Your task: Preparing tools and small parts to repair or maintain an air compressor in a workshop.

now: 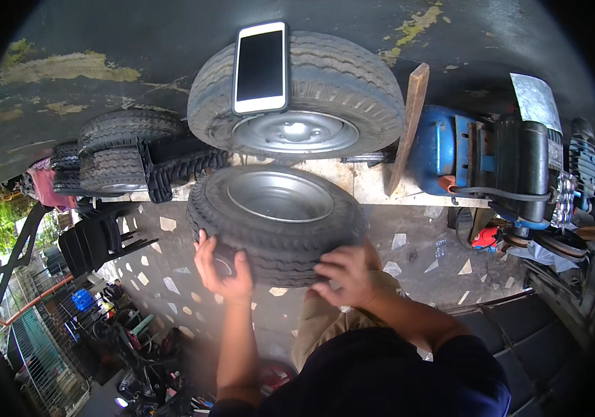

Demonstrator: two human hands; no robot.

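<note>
In front of me a dark rubber tire (269, 240) on a silver wheel rim (280, 197) is tilted, its hollow side facing up toward me. My left hand (224, 271) cups the tire's lower left edge, with fingers and thumb apart around it. A dark rounded patch shows between them, too unclear to tell from the tire. My right hand (346, 274) presses bent fingers, slightly blurred, against the tread at the lower right. Behind stands a second tire (353, 76) with a silver rim, and a white-framed phone (261, 68) leans on its tread.
A pale ledge (374, 184) runs behind the tilted tire. At right, a wooden bar (408, 128) leans upright beside a blue and black machine (478, 156). Stacked tires (120, 142) and a black chair (92, 243) are at left. Tools and clutter (130, 333) lie lower left.
</note>
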